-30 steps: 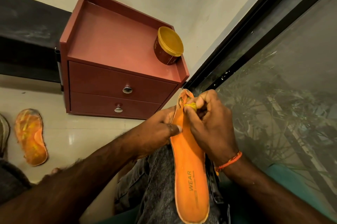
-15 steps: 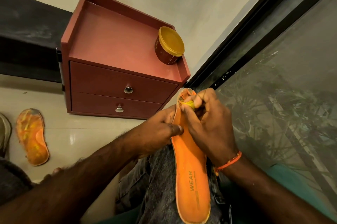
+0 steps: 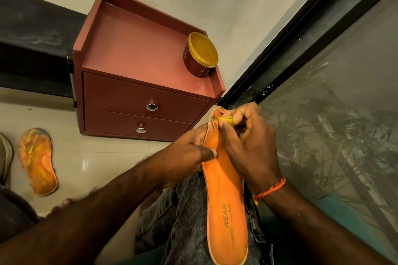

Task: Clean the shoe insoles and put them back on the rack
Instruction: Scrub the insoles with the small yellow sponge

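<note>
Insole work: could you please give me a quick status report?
Left hand grips the orange insole. Right hand pinches a yellow cloth against its torn toe. Second insole on the floor. Nothing in the way.

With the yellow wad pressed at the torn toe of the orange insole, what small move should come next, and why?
Probably a short rubbing stroke down from the toe. The right hand pinches a small yellow cloth wad against the frayed tip of the orange foam insole, the left hand steadies its edge, and the area below looks unwiped.
</note>
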